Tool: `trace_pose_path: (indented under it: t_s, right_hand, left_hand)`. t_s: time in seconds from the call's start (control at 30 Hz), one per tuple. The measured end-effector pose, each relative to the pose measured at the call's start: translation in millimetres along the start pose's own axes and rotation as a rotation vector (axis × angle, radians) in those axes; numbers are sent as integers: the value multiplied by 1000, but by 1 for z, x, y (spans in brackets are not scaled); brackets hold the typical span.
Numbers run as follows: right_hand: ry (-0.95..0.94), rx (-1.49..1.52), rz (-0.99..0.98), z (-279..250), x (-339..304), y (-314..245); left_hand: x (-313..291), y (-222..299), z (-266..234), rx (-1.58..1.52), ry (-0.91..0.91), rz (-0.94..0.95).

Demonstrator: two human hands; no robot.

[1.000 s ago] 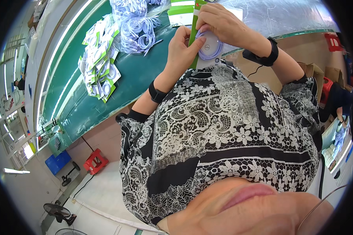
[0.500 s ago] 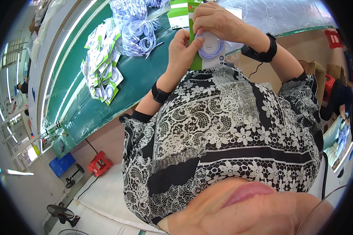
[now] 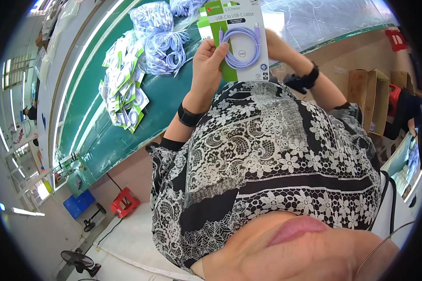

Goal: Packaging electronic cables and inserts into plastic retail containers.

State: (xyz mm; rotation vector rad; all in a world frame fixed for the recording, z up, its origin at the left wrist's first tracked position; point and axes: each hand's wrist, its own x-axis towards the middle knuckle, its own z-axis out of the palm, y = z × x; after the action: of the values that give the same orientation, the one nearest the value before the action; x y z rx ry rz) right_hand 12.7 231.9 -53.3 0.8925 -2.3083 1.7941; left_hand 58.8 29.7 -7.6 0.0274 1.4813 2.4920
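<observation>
My left hand (image 3: 207, 64) grips a green and white packaging card (image 3: 249, 74) by its left edge, thumb on the front. A coiled lilac USB cable (image 3: 257, 46) sits on the card's face, both plug ends pointing up. My right hand (image 3: 275, 46) is at the card's right edge, partly behind it; its fingers are hidden and smeared by motion. To the left, a heap of carded cables (image 3: 122, 82) lies on the green table (image 3: 166, 100). Beyond it are clear bags of coiled lilac cables (image 3: 157, 40).
More green and white cards (image 3: 204, 29) lie behind the held one. Clear plastic sheeting (image 3: 314, 28) covers the table's right side. Cardboard boxes (image 3: 368, 96) stand at the right, beside a red stool (image 3: 393, 100). Another red stool (image 3: 125, 203) is at lower left.
My right hand has come off the card's top and moved down to its right side. The card now faces up more fully, showing the whole coil.
</observation>
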Motion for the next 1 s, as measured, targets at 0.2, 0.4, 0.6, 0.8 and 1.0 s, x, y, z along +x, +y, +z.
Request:
trace_pose_path:
  t_s: [0.2, 0.4, 0.6, 0.8, 1.0]
  right_hand:
    - [-106, 204, 33, 7, 0, 17]
    - [-105, 127, 61, 9, -2, 8]
    - [-20, 96, -11, 15, 4, 5]
    - [-65, -105, -80, 9, -7, 10]
    - [-10, -41, -162, 13, -10, 16]
  left_hand:
    - [-1, -4, 2, -61, -30, -52]
    - [2, -7, -3, -201, -46, -106]
    - [-4, -11, -3, -318, -7, -154]
    - [-8, -17, -6, -298, 24, -144]
    - [-12, -18, -10, -280, 51, -160]
